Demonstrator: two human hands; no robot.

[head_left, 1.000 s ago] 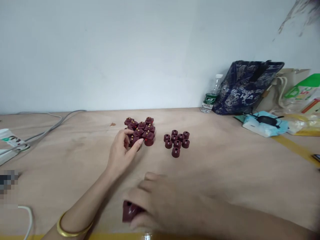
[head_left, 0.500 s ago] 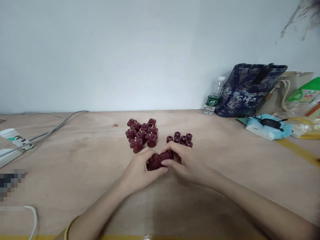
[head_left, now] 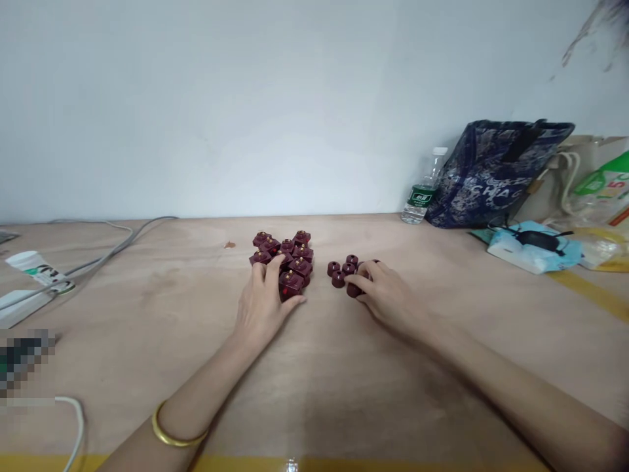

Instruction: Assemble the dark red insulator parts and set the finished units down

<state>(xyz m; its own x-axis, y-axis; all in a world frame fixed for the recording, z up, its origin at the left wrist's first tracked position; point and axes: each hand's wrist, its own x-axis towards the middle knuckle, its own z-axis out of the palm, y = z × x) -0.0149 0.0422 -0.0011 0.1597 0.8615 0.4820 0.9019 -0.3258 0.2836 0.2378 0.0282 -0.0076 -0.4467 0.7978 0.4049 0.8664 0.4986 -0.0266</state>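
Several dark red square-topped pieces with small brass tips stand in a cluster at the middle of the table. My left hand is at the near left side of this cluster, its thumb and fingers around the nearest square-topped piece. To the right lies a group of small dark red round caps with holes in their tops. My right hand reaches over the right side of that group, with its fingers closed on a cap at the near edge.
A water bottle and a dark patterned bag stand against the wall at the right. Blue tissue pack with a black item on top, at right. Cables, a white cup and a pixelated object are at left.
My hands have moved apart from the joined dark red parts they held together. The left is now at the square-topped pieces, the right at the round caps.
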